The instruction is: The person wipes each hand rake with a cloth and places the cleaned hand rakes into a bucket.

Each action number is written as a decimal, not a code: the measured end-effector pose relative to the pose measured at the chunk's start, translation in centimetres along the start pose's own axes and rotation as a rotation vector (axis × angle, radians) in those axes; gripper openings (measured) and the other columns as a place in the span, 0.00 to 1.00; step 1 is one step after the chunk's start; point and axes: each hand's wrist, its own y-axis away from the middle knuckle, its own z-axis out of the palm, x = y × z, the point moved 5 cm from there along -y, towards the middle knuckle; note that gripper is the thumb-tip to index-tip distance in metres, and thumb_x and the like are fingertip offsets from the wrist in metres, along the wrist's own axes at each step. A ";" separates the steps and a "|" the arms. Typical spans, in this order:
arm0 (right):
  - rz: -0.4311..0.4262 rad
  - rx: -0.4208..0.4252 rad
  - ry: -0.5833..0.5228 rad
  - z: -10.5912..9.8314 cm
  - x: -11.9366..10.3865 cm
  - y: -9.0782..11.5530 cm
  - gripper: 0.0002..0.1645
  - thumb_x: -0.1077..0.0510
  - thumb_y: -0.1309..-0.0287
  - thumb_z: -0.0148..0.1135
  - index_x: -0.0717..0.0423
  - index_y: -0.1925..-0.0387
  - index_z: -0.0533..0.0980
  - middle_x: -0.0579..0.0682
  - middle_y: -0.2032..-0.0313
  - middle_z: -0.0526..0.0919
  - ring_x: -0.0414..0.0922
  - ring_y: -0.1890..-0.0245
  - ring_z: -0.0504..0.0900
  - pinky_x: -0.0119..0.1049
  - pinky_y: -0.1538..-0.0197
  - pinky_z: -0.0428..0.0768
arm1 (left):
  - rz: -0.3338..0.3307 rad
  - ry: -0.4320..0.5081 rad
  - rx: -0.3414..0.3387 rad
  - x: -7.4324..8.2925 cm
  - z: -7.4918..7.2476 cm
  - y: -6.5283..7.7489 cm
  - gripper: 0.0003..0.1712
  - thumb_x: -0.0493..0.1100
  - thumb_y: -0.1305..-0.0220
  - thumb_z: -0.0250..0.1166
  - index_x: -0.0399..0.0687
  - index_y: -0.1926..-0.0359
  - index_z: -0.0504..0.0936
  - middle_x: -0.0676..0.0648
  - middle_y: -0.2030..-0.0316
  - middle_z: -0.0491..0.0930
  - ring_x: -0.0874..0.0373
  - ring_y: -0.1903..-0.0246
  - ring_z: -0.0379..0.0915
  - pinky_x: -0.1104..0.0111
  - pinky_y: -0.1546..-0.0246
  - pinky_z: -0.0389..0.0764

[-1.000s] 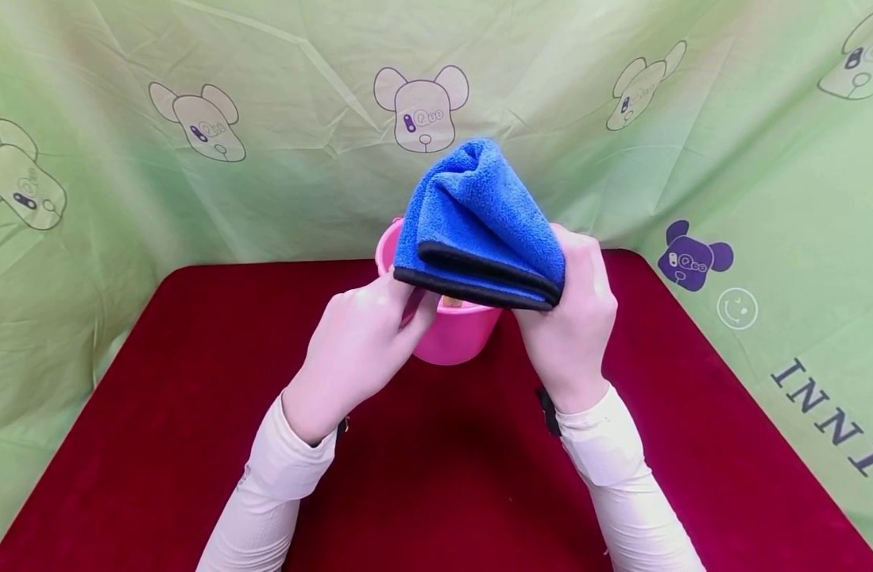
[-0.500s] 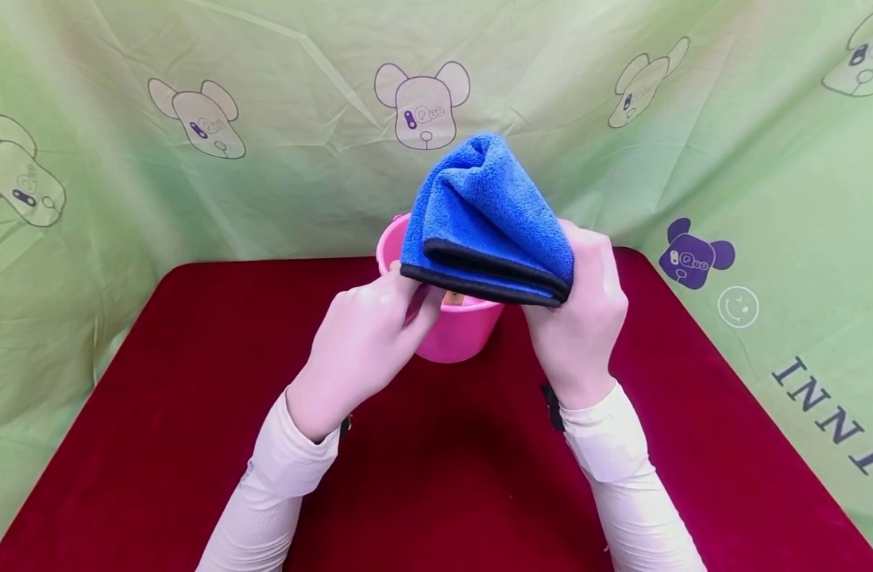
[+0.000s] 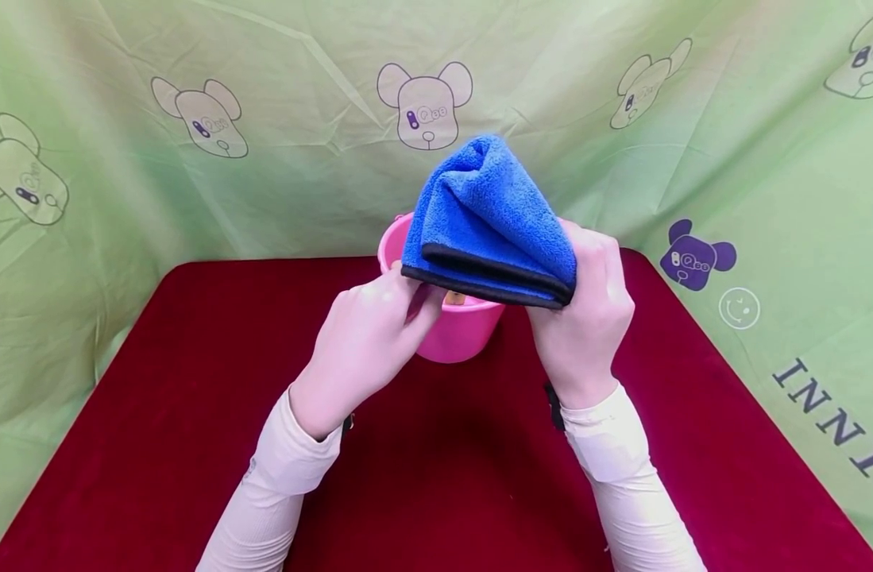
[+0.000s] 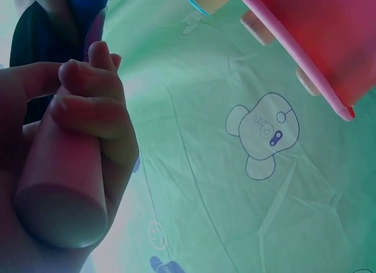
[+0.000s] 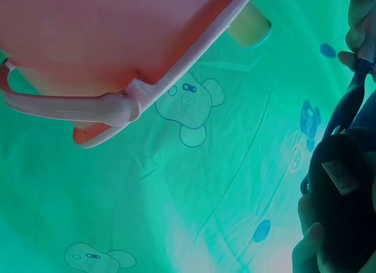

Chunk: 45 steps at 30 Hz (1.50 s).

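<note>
A blue plush cloth (image 3: 489, 210) with black edging is bunched in my right hand (image 3: 586, 310), raised in front of a pink bucket (image 3: 453, 334). My left hand (image 3: 365, 342) is at the cloth's lower left corner. In the left wrist view its fingers curl round the thick, round-ended pink handle (image 4: 64, 179) of a utensil. The utensil's slim dark head (image 5: 346, 105) runs toward the cloth in the right wrist view; the cloth covers part of it, so its kind cannot be made out.
Light wood-coloured ends (image 4: 257, 27) stick out past the bucket's rim, one with a blue edge (image 5: 251, 26). The bucket's pale handle (image 5: 70, 107) hangs at its side. A dark red cloth covers the table (image 3: 214, 381); a green printed curtain (image 3: 300, 183) surrounds it.
The cloth and my right hand have shifted slightly right, my left hand only a little. Both grips look the same, and the cloth keeps its folds.
</note>
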 end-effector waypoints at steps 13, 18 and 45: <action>0.029 0.025 -0.012 -0.4 -0.2 0.0 0.18 0.57 0.49 0.69 0.63 0.57 0.80 0.64 0.59 0.86 0.53 0.55 0.82 0.51 0.49 0.81 | -0.030 0.025 -0.021 -0.3 -0.1 0.0 0.11 0.48 0.31 0.57 0.47 0.68 0.76 0.50 0.85 0.68 0.58 0.86 0.61 0.65 0.87 0.66; 0.032 0.023 -0.060 -0.5 -0.5 0.1 0.20 0.58 0.52 0.71 0.64 0.57 0.79 0.65 0.59 0.85 0.53 0.55 0.82 0.51 0.48 0.81 | -0.054 0.042 -0.029 -0.5 -0.1 0.2 0.11 0.44 0.31 0.56 0.46 0.71 0.75 0.50 0.84 0.70 0.57 0.85 0.62 0.65 0.85 0.68; -0.059 -0.106 -0.142 0.7 -1.6 0.9 0.21 0.60 0.51 0.70 0.67 0.55 0.78 0.65 0.58 0.85 0.51 0.54 0.82 0.48 0.48 0.82 | -0.026 0.090 -0.007 -0.4 -0.1 0.9 0.16 0.36 0.37 0.57 0.46 0.79 0.62 0.53 0.88 0.56 0.61 0.86 0.47 0.71 0.86 0.50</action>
